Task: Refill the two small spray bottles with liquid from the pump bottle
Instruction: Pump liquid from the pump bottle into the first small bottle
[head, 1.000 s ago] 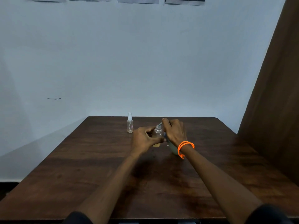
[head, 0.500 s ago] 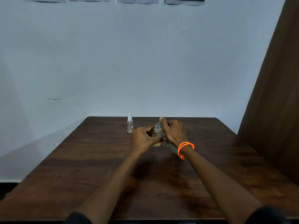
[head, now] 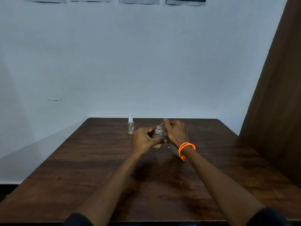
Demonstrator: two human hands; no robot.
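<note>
My left hand (head: 145,140) grips a small clear spray bottle (head: 158,133) with its cap off and some yellowish liquid at its bottom. My right hand (head: 176,132), with an orange bracelet on its wrist, rests on top of the pump bottle (head: 173,150), which is pale green and mostly hidden behind the hand. The pump's spout (head: 161,124) points into the small bottle's open neck. A second small spray bottle (head: 130,124), capped and nearly empty, stands upright to the left, apart from both hands.
Everything stands on a dark wooden table (head: 97,168) against a pale wall. A brown panel (head: 276,95) rises along the right side. Paper sheets (head: 185,1) hang high on the wall.
My right hand has shifted slightly on the pump head, up and down. The left hand and the open bottle stay where they were.
</note>
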